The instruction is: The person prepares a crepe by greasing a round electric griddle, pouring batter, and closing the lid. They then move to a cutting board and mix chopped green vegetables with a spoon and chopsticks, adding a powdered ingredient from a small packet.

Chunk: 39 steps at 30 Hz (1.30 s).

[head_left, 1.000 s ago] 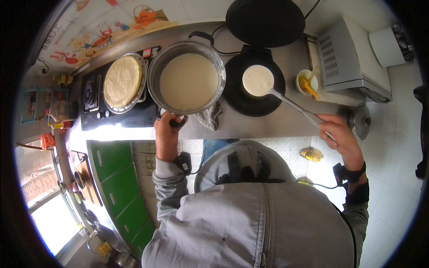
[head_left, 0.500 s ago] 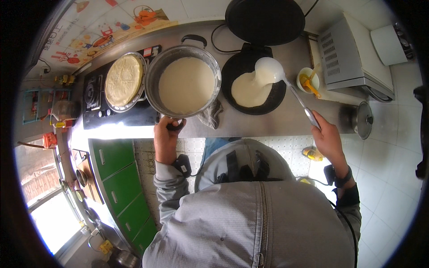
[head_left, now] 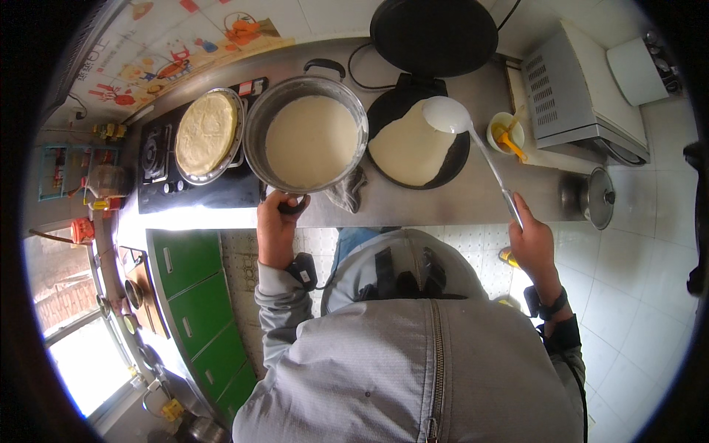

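Ladle [head_left: 447, 114]: held over black griddle [head_left: 459, 159]
Right grip [head_left: 533, 247]: closed on ladle
Left grip [head_left: 277, 232]: wrapped round near handle of pot [head_left: 255, 140]
Batter [head_left: 408, 151]: in griddle, probably best eased toward bare margins

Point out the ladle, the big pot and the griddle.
Ladle [head_left: 446, 114]: head view, on its scoop.
Big pot [head_left: 255, 142]: head view, on its inner wall, left side.
Griddle [head_left: 434, 38]: head view, on its raised lid.

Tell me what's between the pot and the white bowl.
The head view shows the griddle, partly covered in batter, between the pot and bowl, with the ladle over it.
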{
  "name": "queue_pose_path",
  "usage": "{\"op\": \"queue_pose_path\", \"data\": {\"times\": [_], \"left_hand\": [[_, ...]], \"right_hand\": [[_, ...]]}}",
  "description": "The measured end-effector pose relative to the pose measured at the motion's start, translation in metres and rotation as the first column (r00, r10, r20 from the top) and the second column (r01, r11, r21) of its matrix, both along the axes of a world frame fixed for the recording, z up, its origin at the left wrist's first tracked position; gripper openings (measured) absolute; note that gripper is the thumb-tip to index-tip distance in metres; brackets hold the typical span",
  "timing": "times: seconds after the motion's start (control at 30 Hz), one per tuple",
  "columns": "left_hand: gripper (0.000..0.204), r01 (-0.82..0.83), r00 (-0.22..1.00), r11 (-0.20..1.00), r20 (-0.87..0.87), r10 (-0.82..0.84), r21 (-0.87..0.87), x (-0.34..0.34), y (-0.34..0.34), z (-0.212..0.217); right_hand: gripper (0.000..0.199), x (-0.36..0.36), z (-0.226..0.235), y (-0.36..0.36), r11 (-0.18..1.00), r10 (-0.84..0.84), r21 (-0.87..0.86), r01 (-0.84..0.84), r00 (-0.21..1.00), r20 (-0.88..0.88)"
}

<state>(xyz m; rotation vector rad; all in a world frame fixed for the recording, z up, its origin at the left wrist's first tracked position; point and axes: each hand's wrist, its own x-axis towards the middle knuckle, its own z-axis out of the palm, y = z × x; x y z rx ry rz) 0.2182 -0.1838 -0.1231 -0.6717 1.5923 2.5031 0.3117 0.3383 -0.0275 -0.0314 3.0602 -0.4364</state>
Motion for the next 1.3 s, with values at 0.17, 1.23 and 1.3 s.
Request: {"op": "queue_pose_path", "data": {"times": [0.17,1.23,1.3], "left_hand": [[0.011,-0.08,0.993,0.974,0.103,0.059,0.213,-0.007,-0.004,-0.004],[0.02,0.161,0.976,0.927,0.086,-0.201,0.34,-0.099,-0.063,-0.069],[0.023,0.221,0.968,0.915,0.039,-0.248,0.336,-0.104,-0.068,-0.073]], "right_hand": [[0.05,-0.003,0.006,0.007,0.539,-0.141,-0.686,0.488,0.856,0.497],[0.061,-0.133,-0.053,-0.283,0.971,0.237,-0.045,-0.235,0.971,0.042],[0.061,-0.135,-0.056,-0.29,0.951,0.237,-0.206,-0.231,0.971,0.006]]}}
